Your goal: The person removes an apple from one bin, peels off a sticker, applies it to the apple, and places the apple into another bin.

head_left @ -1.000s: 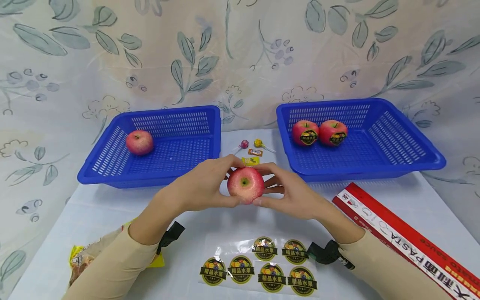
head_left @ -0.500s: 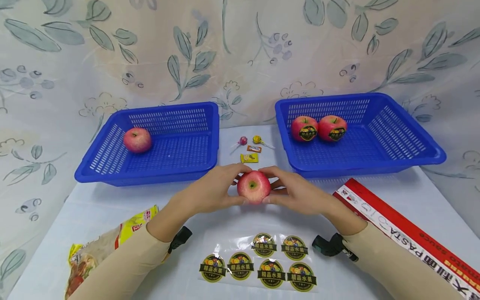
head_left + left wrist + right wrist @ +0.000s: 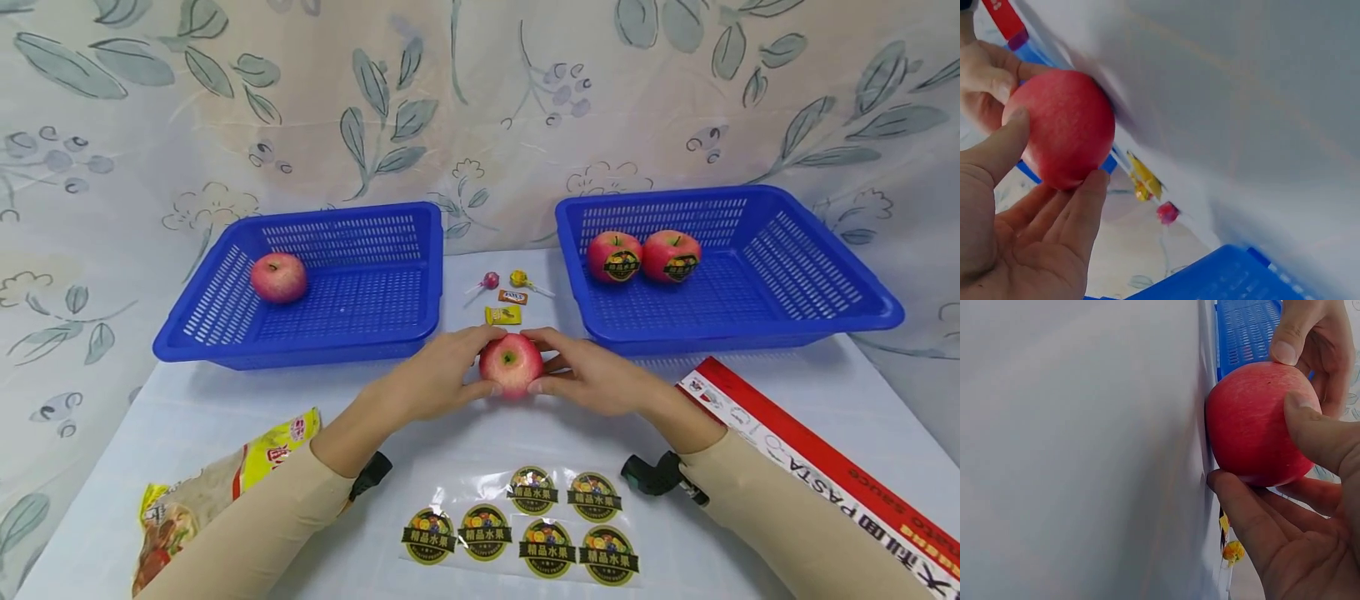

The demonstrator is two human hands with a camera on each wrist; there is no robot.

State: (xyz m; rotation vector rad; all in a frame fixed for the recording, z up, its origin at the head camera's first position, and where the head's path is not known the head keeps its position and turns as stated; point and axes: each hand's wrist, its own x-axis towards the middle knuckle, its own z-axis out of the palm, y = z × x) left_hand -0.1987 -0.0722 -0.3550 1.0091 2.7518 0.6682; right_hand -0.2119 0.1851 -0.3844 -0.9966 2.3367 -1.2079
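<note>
A red apple with its hollow turned up is at the middle of the white table, between both hands. My left hand grips its left side, thumb in front and fingers behind. From the right my right hand holds it the same way. In the left wrist view the apple sits close over the white cloth, and the right wrist view shows both thumbs on the apple. Nearer to me lies a clear sheet of round black-and-gold fruit stickers.
One apple lies in the left blue basket. Two stickered apples sit in the right blue basket. Lollipops and small wrapped candies lie between them. A food bag is at left, a pasta box at right.
Both hands have carried the apple slightly right and lowered it toward the table. The yellow candy behind it and more of the food bag now show.
</note>
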